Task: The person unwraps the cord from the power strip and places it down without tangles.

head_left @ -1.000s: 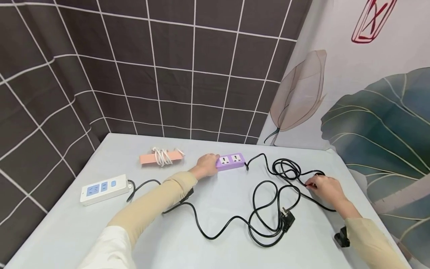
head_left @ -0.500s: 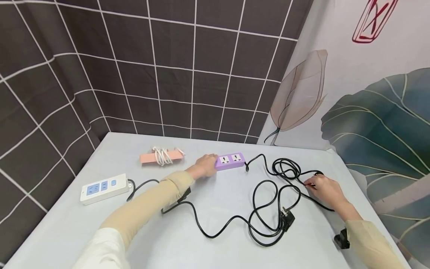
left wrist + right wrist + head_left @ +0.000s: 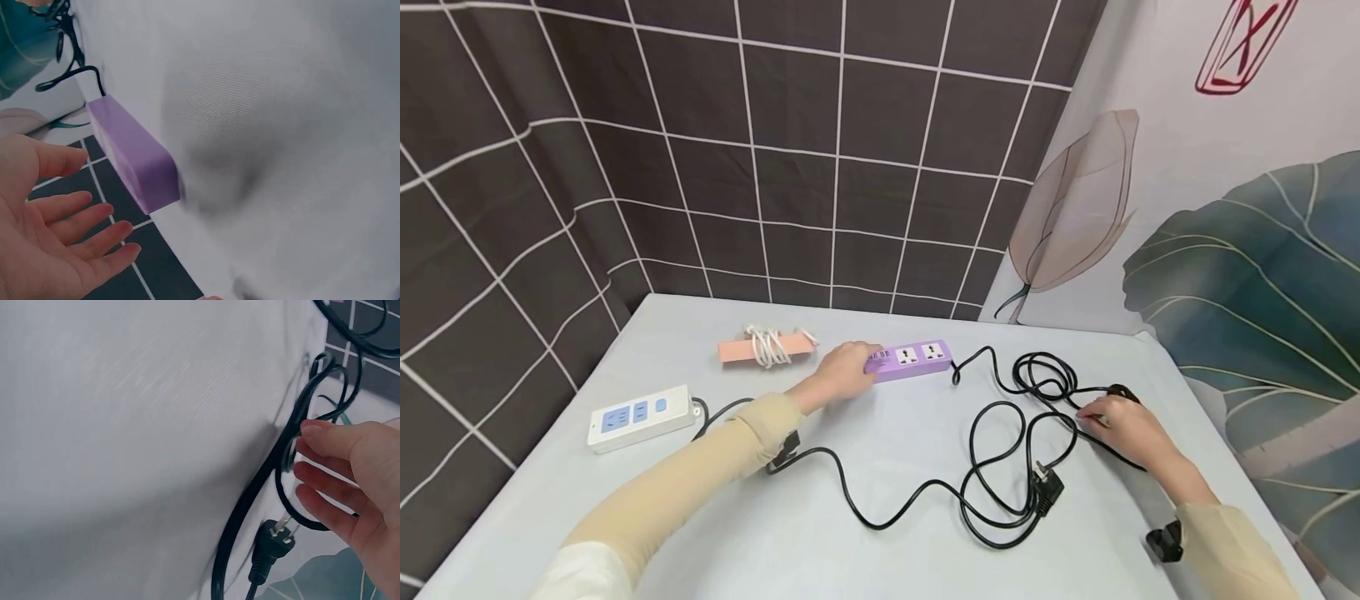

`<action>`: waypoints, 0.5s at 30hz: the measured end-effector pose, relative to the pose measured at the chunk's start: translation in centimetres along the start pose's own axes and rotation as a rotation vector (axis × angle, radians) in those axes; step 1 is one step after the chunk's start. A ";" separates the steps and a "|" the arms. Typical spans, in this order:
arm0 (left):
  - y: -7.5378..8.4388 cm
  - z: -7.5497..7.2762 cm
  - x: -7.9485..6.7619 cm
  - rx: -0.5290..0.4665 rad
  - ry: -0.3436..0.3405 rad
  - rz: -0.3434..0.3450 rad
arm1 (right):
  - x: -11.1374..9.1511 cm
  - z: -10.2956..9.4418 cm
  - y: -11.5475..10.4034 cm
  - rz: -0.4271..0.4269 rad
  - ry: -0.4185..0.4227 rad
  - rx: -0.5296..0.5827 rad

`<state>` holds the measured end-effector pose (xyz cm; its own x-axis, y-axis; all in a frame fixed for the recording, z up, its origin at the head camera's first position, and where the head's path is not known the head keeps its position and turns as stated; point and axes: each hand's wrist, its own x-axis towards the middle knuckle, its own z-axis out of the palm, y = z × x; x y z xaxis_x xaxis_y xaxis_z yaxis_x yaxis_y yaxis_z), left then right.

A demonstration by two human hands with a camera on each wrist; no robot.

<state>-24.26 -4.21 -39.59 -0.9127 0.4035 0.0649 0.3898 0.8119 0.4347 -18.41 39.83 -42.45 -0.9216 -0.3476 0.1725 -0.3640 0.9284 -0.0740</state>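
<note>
In the head view a purple power strip lies at the back middle of the table. Beside its left end is my left hand. Its fingers are loosely bent and spread, with a gap to the strip in the left wrist view. On the right, my right hand hovers at the black cord that runs from the strip. The right wrist view shows thumb and fingers apart, thumb tip right at the cord, nothing pinched. Just beyond them lies a black plug with metal prongs.
A white power strip with blue sockets lies at the left. Its black cord loops across the table to a plug. Behind sits a pink power strip wrapped in white cord. A dark gridded cloth hangs behind.
My left hand has let go of the purple strip and drawn back leftward, uncovering its left end. My right hand has loosened from the cord, nearly in place, and the plug behind it shows more.
</note>
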 end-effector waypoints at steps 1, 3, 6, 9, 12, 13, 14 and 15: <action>0.0 -0.2 -0.3 -0.011 0.007 0.002 | 0.0 -0.1 -0.2 0.000 -0.002 0.010; -0.1 -0.7 -0.9 -0.023 0.024 0.013 | -0.1 -0.4 -0.5 0.001 0.000 0.029; -0.1 -1.7 -2.0 -0.036 0.047 0.023 | -0.2 -1.0 -1.2 0.006 0.029 0.031; -0.2 -2.4 -3.4 -0.021 0.080 0.042 | -0.6 -2.1 -2.0 0.035 0.077 0.033; -0.3 -3.0 -5.0 -0.005 0.137 0.067 | -1.0 -3.5 -3.0 0.081 0.112 0.032; -0.3 -3.2 -5.5 0.003 0.165 0.076 | -1.1 -3.9 -3.3 0.095 0.124 0.028; -0.3 -3.4 -6.0 0.011 0.192 0.083 | -1.2 -4.3 -3.7 0.106 0.140 0.024; -0.3 -3.6 -6.6 0.020 0.218 0.090 | -1.3 -4.7 -4.1 0.117 0.155 0.020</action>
<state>-18.78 -8.61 -36.93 -0.8782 0.3756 0.2962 0.4712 0.7859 0.4005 -15.05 37.08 -37.78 -0.9265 -0.2117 0.3109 -0.2596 0.9581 -0.1213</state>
